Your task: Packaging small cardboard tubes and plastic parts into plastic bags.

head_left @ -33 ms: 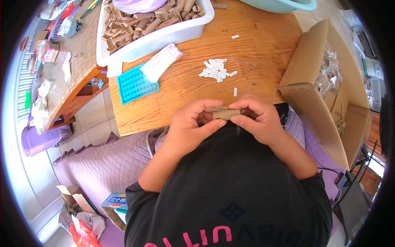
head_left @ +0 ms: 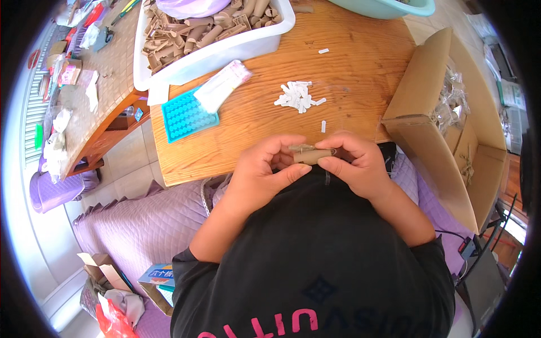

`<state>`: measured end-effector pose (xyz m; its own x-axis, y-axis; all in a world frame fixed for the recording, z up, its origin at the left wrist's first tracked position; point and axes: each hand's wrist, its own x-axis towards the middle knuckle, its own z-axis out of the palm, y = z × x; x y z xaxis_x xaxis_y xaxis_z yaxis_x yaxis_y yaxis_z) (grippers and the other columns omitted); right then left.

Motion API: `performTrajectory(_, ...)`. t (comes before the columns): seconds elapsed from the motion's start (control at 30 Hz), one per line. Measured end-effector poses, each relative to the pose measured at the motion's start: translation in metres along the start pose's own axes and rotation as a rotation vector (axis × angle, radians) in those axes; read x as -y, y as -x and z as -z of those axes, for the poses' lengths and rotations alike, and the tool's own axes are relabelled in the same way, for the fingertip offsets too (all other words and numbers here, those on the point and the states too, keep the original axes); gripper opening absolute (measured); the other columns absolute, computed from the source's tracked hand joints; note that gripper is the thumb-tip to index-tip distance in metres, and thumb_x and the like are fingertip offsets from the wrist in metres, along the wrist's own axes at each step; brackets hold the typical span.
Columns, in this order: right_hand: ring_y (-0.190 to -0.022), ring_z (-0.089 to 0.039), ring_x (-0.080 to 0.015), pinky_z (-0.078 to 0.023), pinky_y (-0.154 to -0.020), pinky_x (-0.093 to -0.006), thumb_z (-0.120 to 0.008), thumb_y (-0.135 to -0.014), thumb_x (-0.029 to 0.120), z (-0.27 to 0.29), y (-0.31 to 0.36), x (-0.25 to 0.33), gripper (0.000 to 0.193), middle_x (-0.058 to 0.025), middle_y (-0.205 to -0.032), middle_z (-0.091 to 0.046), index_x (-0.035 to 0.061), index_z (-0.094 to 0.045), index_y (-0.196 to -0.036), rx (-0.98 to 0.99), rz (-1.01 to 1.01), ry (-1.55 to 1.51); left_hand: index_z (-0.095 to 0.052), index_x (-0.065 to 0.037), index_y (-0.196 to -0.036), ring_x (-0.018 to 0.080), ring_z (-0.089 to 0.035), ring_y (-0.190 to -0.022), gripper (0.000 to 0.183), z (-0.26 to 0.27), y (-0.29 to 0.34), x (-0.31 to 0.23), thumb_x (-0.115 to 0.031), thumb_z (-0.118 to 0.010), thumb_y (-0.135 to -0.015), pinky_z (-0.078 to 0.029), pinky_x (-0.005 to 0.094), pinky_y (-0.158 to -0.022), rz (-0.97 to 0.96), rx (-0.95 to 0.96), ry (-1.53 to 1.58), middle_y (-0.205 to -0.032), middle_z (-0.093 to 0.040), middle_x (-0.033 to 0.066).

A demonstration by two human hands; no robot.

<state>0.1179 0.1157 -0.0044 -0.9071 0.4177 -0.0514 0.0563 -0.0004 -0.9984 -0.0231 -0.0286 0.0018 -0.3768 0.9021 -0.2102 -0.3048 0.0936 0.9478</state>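
A pale green basin [head_left: 383,11] stands at the worktop's [head_left: 349,62] far right corner. Beside the right edge, an open cardboard box [head_left: 420,118] holds clear crumpled wrapping [head_left: 452,96]. Past the near left corner spreads a purple quilted cover [head_left: 143,222], with a red plastic bag [head_left: 114,320] lower down.

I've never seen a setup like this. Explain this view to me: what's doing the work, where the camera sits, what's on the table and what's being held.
There is no machine here, just a person's bare left hand and right hand. A wide fisheye camera on the person's head looks down, so straight edges bend near the rim.

On the wooden table lie a loose pile of small white strips, a blue tray partly under a white packet, and a white tub full of brown pieces.

Both hands pinch one brown tube-shaped piece at the table's near edge; the fingers partly hide it.
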Motion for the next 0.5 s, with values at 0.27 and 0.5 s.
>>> performTrajectory(0.27,-0.068,-0.049,-0.002,-0.04,-0.057,-0.0161,-0.062,-0.08,0.002,0.001,0.0,-0.003,0.021,0.0024,-0.082,-0.055,0.0003,-0.057,-0.1,-0.095,-0.079,-0.275,-0.058,-0.003,-0.094,0.0289,-0.058,-0.081,0.045,0.104,-0.041,-0.018,-0.038,-0.07,-0.07,-0.046,0.0351,-0.068,-0.222,-0.977,-1.409,-0.089,-0.06,0.0117)
performTrajectory(0.5,-0.066,-0.049,-0.0028,-0.041,-0.057,-0.0164,-0.062,-0.08,0.002,0.002,-0.001,-0.003,0.021,0.0014,-0.081,-0.054,0.0004,-0.057,-0.1,-0.094,-0.07,-0.255,-0.061,-0.003,-0.084,0.027,-0.06,-0.066,0.036,0.128,-0.049,-0.013,-0.038,-0.06,-0.077,-0.046,0.0365,-0.063,0.135,-0.871,-1.217,-0.072,-0.062,0.0115)
